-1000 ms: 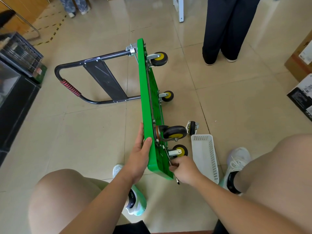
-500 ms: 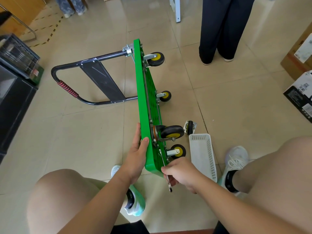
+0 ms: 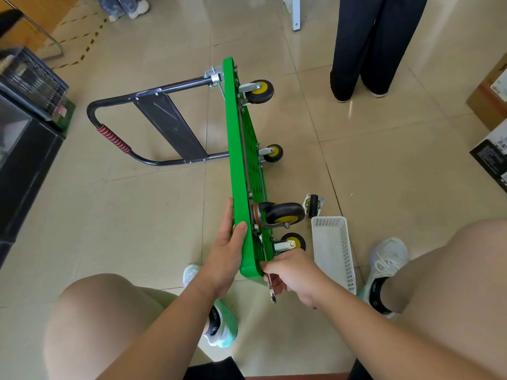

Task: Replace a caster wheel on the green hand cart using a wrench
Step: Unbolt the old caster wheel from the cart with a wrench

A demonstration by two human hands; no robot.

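Note:
The green hand cart (image 3: 238, 171) stands on its side edge on the tiled floor, black handle (image 3: 115, 138) out to the left, casters to the right. My left hand (image 3: 229, 250) grips the near end of the deck, thumb on its top edge. My right hand (image 3: 292, 275) holds a metal wrench (image 3: 270, 289) at the deck's near underside, just below the nearest swivel caster (image 3: 284, 213) and a small yellow-hubbed caster (image 3: 293, 242). A loose caster (image 3: 314, 205) lies on the floor beside the cart.
A white perforated basket (image 3: 334, 250) sits on the floor right of the cart, next to my right shoe. A person in dark trousers (image 3: 365, 50) stands beyond. Cardboard boxes (image 3: 491, 97) are at right, a black cabinet (image 3: 24, 149) at left.
My right hand has drawn back toward me along the deck's near corner, and the wrench's lower end now shows below my fist. My left hand keeps its hold on the deck.

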